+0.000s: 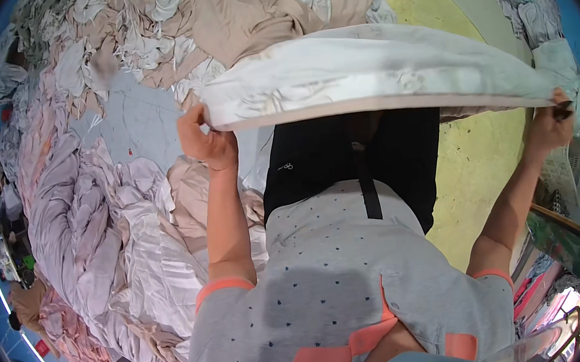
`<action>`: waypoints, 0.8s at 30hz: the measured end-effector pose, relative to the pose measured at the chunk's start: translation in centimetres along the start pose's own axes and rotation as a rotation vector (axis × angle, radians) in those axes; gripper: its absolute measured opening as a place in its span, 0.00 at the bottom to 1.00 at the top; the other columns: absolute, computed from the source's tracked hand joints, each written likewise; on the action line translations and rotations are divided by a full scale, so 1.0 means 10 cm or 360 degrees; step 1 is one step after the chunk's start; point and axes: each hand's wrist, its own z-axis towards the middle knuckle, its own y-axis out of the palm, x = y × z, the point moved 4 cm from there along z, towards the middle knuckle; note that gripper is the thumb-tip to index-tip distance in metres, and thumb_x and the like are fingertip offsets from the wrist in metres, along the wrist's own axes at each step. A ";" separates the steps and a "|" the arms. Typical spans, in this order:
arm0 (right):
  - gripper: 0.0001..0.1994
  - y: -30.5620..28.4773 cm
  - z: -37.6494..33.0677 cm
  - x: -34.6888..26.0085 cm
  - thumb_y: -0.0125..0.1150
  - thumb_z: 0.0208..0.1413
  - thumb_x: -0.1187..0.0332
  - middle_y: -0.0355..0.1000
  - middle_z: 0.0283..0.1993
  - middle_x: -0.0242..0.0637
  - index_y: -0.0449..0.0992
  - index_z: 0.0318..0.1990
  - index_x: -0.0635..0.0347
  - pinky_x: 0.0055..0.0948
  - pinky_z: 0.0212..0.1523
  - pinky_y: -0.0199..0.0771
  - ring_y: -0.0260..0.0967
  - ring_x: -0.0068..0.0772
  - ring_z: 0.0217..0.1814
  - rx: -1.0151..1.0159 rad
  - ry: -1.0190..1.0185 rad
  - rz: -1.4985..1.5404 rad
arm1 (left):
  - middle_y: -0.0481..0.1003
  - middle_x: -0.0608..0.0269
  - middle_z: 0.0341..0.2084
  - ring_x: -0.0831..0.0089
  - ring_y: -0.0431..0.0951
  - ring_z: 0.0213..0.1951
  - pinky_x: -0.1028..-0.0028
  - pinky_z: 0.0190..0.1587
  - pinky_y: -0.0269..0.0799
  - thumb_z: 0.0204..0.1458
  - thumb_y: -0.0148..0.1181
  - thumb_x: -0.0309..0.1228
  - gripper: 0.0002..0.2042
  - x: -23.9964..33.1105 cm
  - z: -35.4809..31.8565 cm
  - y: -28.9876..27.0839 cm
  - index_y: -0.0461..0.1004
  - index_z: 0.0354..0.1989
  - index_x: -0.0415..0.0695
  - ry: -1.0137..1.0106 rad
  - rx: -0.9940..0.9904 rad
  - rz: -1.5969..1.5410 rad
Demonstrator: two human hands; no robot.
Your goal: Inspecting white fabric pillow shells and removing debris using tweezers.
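Fabric heaps on floor; white folded cloth stretched between left hand and right hand, both gripping ends.

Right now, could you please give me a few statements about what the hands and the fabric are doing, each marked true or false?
1. Both hands hold up one white cloth stretched between them. True.
2. The left hand grips the cloth's left end. True.
3. The right hand hangs free of the cloth. False: it grips the cloth's right end.
4. The cloth is bright red. False: it is white with a beige lower edge.
5. Heaps of pale pink and beige fabric lie to the person's left. True.
6. The person wears a plain black shirt. False: the shirt is grey and dotted, with orange trim.
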 end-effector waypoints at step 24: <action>0.02 -0.16 -2.25 1.47 0.61 0.50 0.79 0.69 0.25 0.26 0.75 0.31 0.66 0.15 0.21 0.55 0.60 0.14 0.22 0.0152 0.1378 0.0131 | 0.67 0.60 0.18 0.60 0.69 0.20 0.67 0.23 0.64 0.28 0.57 0.17 0.10 -0.39 -0.90 0.12 0.67 0.22 0.44 0.0114 -0.0548 0.0288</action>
